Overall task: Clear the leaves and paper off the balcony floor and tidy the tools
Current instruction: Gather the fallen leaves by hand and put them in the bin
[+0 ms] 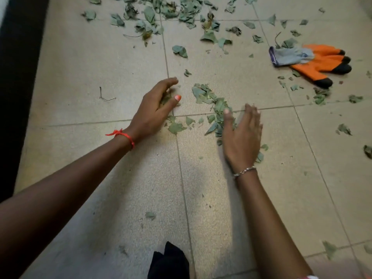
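Dry green leaves lie scattered over the beige tiled floor [120, 67]. A small heap of leaves [209, 101] sits between my two hands. My left hand [155, 109] is cupped on the floor at the heap's left side, fingers loosely curved over a few leaf bits. My right hand [242, 135] lies flat at the heap's right side, fingers straight, blurred by motion. A thicker spread of leaves [171, 11] covers the far floor. An orange and grey work glove pair [314, 61] lies at the right.
A dark wall or door edge [18, 77] runs along the left side. A thin twig [104, 96] lies left of my left hand. A black cloth item [169, 262] shows at the bottom. Loose leaves [344, 128] dot the right tiles.
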